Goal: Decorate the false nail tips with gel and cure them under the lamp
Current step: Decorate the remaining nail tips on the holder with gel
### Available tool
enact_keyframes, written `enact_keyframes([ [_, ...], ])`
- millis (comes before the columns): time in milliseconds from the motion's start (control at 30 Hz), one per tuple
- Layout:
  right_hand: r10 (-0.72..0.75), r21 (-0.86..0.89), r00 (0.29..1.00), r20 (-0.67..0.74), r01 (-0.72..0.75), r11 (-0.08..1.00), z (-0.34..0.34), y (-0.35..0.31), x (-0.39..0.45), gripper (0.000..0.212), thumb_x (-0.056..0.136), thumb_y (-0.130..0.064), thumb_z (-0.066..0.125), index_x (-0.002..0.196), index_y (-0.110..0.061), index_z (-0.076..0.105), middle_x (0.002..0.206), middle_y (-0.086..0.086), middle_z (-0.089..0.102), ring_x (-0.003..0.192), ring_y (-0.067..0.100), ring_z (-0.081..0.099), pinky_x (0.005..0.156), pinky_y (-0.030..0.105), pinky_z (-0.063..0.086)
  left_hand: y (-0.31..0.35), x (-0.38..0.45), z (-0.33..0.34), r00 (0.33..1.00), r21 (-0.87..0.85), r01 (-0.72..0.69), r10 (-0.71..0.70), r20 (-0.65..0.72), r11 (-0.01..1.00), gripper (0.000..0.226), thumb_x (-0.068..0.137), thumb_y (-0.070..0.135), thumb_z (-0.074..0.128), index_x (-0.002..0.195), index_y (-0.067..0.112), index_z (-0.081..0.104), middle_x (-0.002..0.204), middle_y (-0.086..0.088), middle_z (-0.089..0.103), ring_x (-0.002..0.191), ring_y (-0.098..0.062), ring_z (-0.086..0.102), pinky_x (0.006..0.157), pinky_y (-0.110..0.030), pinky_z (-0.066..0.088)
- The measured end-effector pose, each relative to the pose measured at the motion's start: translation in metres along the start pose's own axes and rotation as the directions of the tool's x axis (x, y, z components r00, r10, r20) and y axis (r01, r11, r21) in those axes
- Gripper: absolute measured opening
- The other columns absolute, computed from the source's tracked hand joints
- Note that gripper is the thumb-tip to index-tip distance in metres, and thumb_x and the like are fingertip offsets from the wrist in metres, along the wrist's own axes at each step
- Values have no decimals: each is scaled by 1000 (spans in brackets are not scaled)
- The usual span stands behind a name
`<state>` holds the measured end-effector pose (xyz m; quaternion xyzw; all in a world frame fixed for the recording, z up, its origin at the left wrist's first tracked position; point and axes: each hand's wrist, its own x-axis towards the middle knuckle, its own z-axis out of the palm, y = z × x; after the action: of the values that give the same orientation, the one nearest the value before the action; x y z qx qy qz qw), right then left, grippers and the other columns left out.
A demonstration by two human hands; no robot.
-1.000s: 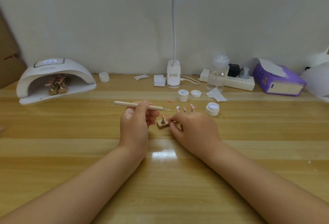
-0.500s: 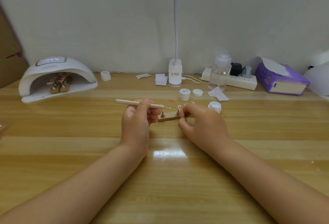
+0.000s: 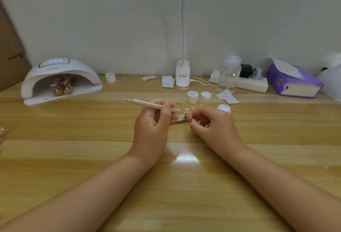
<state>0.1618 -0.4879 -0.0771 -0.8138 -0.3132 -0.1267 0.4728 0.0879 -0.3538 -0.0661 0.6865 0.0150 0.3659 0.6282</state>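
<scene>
Fingers of the left hand (image 3: 153, 121) pinch a slim matte dotting tool (image 3: 155, 105); right hand (image 3: 212, 122) fingers pinch a glossy nail tip (image 3: 187, 110).

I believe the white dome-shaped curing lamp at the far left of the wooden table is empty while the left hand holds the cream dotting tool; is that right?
Not quite: the head view shows the white dome-shaped curing lamp already holds wooden stands with pink nail tips. The left hand does hold the cream dotting tool.

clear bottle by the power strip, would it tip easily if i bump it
Probably yes: the clear bottle stands tall and narrow on the table. It looks mostly empty, so likely light. Its smooth, rounded sides suggest it would roll once down.
</scene>
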Motion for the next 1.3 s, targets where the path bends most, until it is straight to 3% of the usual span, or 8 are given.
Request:
enact_keyframes([
  [300, -54, -26, 998, -34, 53, 998, -1, -1, -2, 10, 77, -15, 71, 75, -24, 73, 60, -25, 60, 53, 0, 53, 56, 6, 37, -2, -2, 1, 994, 65, -106, 103, 47, 992, 15, 90, 30, 51, 80, 35, 61, 68, 12, 68, 69, -3, 66, 65, -11, 47],
  [567, -63, -45, 997, -31, 62, 997, -1, -3, -2, 9, 77, -16, 71, 76, -24, 74, 61, -26, 60, 55, 0, 55, 57, 7, 39, -3, -2, 1, 990, 76, -127, 121, 79, 989, 12, 90, 29, 49, 84, 27, 59, 71, 16, 68, 71, 0, 66, 66, -11, 47],
  [1300, -68, -74, 997, -35, 65, 995, -1, -4, -2, 7, 78, -17, 72, 80, -23, 75, 64, -25, 61, 57, 4, 56, 58, 16, 44, -9, -1, 0, 990, 131, -120, 109, 90, 984, 13, 90, 30, 47, 86, 25, 58, 75, 18, 68, 73, -1, 67, 69, -16, 51],
])
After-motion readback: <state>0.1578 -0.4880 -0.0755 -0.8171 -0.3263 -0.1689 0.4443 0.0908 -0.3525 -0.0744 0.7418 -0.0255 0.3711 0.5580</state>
